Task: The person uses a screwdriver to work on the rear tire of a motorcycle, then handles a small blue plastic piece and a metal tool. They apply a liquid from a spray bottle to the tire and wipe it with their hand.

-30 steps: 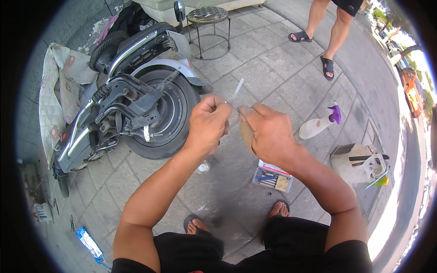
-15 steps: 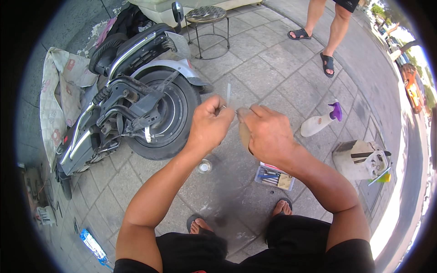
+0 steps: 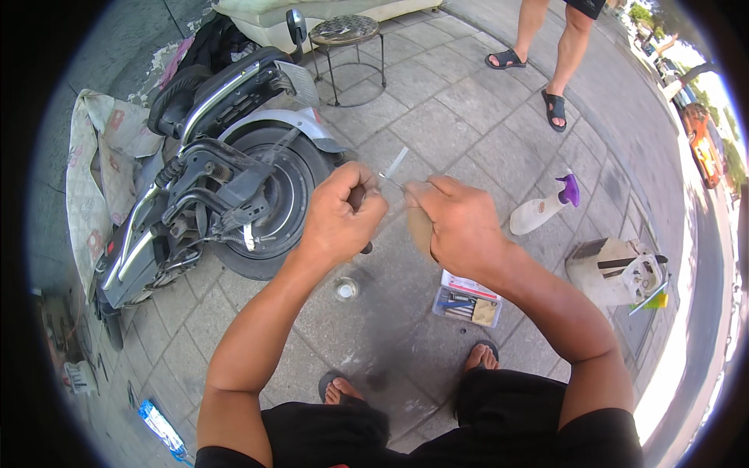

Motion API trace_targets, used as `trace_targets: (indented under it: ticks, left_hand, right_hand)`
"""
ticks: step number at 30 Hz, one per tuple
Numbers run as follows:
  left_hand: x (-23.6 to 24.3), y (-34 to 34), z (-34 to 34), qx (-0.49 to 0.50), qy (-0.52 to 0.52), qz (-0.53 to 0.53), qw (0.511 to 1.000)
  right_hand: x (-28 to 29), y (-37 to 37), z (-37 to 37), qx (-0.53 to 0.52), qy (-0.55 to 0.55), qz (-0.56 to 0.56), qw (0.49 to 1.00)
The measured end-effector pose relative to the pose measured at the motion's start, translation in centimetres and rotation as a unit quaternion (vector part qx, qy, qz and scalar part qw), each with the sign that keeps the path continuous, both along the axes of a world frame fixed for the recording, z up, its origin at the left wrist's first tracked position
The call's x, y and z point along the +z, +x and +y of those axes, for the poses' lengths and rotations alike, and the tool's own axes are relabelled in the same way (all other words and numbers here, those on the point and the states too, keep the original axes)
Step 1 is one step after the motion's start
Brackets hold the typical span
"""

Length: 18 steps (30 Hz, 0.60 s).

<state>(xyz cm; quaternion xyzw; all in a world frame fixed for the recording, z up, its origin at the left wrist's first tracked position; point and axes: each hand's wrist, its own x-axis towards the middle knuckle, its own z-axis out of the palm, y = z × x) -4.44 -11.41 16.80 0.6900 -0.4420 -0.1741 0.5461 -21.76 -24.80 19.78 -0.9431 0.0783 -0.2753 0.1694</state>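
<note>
My left hand (image 3: 343,214) is closed in front of the scooter's wheel. A dark rounded end, like a tool handle, sticks out below its fist; the grip hides the rest. My right hand (image 3: 460,222) is closed beside it, fingertips pinched. A flat brown piece (image 3: 421,232), like paper or sandpaper, shows under its fingers. Between the hands runs a thin metal shaft (image 3: 392,182), and a narrow translucent strip (image 3: 396,162) slants up from it. Which hand grips the shaft is hard to see. The scooter (image 3: 211,171) lies on its side, its rear wheel (image 3: 273,199) facing up.
A small open jar (image 3: 346,289) and an open tool case (image 3: 468,306) sit on the paving near my feet. To the right stand a purple-headed spray bottle (image 3: 542,210) and a whitish container (image 3: 605,265). Beyond are a round stool (image 3: 346,31) and another person's legs (image 3: 573,47).
My left hand has shifted slightly left, widening the gap between the hands. The translucent strip has tilted from upright to slanting right. A dark end now shows below my left fist.
</note>
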Motion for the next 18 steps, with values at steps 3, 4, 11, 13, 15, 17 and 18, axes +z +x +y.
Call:
trace_targets:
  ticks: [3,4,11,13,15,17,18]
  left_hand:
    - [-0.3,-0.2,0.3,-0.022,-0.076,0.199,0.977]
    - [-0.8,-0.4,0.5,-0.033,-0.100,0.201,0.974]
    - [-2.8,-2.3,-0.7,-0.087,-0.183,0.083,0.976]
    - [-3.0,-2.6,-0.8,-0.070,-0.187,0.104,0.974]
    - [-2.9,-2.8,-1.0,-0.060,-0.191,0.107,0.974]
    - [-2.7,-2.8,-1.1,-0.053,-0.196,0.092,0.975]
    - [-2.8,-2.7,-1.2,-0.047,-0.199,0.060,0.977]
  right_hand:
    - [0.2,0.5,-0.1,-0.018,0.065,-0.032,0.997]
    - [0.3,0.5,0.2,-0.017,0.082,-0.039,0.996]
    - [-0.5,0.8,0.0,0.030,0.116,-0.115,0.986]
    - [-0.8,0.9,0.0,0.029,0.107,-0.120,0.987]
    - [-1.0,0.9,0.0,0.024,0.099,-0.125,0.987]
    - [-1.2,0.9,0.1,0.021,0.091,-0.129,0.987]
    - [-1.1,0.9,0.1,0.018,0.091,-0.126,0.988]
